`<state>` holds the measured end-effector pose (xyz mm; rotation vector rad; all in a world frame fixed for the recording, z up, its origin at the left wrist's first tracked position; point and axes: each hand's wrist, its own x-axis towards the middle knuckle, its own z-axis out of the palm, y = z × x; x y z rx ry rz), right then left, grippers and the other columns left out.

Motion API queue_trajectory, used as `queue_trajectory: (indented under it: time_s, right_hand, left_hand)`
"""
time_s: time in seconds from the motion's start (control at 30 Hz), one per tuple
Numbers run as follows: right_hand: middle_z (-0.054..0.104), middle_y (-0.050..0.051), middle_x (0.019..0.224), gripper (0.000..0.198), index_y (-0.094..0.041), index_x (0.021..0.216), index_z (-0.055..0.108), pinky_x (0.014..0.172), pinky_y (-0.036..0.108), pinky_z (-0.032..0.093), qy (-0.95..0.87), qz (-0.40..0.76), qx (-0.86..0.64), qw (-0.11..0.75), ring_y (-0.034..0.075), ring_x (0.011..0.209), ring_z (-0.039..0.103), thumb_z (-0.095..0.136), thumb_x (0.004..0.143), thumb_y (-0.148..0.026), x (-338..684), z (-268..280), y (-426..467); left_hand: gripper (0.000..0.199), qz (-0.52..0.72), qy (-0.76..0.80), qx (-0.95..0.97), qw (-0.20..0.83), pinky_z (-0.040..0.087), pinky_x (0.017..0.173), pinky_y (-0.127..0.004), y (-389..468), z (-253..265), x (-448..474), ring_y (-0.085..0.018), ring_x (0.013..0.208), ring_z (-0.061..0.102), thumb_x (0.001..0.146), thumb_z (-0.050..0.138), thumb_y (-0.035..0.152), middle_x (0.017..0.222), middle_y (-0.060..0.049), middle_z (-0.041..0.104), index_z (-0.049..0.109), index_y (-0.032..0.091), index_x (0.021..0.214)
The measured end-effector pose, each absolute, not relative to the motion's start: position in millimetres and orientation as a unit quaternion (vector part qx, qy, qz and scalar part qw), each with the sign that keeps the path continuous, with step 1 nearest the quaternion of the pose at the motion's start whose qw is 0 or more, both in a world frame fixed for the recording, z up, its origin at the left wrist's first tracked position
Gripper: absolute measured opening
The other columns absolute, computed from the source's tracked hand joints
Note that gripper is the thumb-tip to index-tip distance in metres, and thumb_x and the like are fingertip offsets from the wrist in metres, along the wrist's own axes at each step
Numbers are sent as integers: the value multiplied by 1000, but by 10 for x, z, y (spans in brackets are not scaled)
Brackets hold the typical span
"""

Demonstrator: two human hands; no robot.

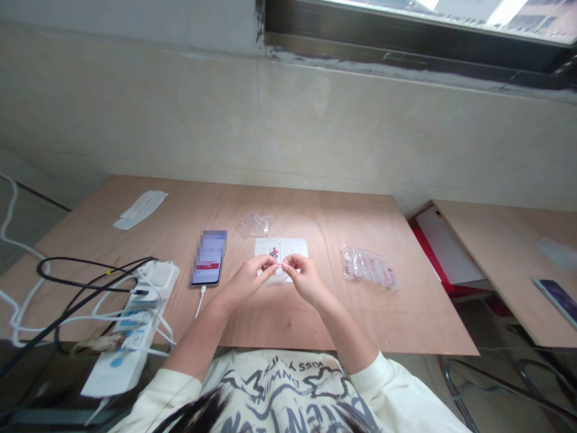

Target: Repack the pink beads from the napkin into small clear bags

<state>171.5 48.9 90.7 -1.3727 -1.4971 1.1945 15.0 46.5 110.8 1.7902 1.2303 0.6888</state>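
Observation:
My left hand (252, 273) and my right hand (305, 275) meet over a white sheet (295, 245), fingertips pinched close together. Between them is something tiny and reddish, too small to name. Just beyond my left fingertips, a few small dark-red pieces (274, 252) lie on the sheet. A crumpled clear plastic bag (253, 224) rests behind the sheet. Off to the right of my right hand lies a clear plastic bag with pink-red contents (369, 267).
A phone (208, 258) with a white charging cable lies left of my hands. At the left edge stands a white power strip (135, 331) with tangled cables. A folded white paper (141, 209) lies at the back left. Another table (509, 246) with a phone (558, 299) stands right.

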Motion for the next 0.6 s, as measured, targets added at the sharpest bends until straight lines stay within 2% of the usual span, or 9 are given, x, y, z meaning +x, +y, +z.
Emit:
queue_trajectory:
  time_s: [0.1,0.23,0.47,0.6]
  right_hand:
    - [52,0,60,15,-17,60,50,58,25,36,-613,429,-547,375,13,61,47,51,70,-28,1731,904,509]
    - [56,1,68,14,-17,66,53,62,26,38,-621,477,-506,361,14,68,50,52,71,-31,1732,940,517]
    - [54,0,58,16,-16,57,54,60,26,39,-558,488,-540,399,13,58,49,61,62,-30,1739,967,502]
    - [58,1,62,22,-16,64,58,57,26,40,-483,572,-531,397,13,59,52,64,59,-36,1782,931,448]
  left_hand:
    - [23,276,491,708,425,41,68,-25,500,1079,120,-15,75,53,79,42,34,77,-2,59,56,16,79]
    - [21,291,503,704,408,40,66,-24,526,1071,108,-14,72,53,79,43,32,73,-1,58,55,16,74]
    - [22,283,493,691,447,41,68,-24,483,1084,112,-15,76,55,78,46,34,78,-2,60,58,16,78]
    - [23,294,504,670,458,41,70,-25,445,1070,81,-15,75,55,78,47,35,75,-2,61,58,16,73]
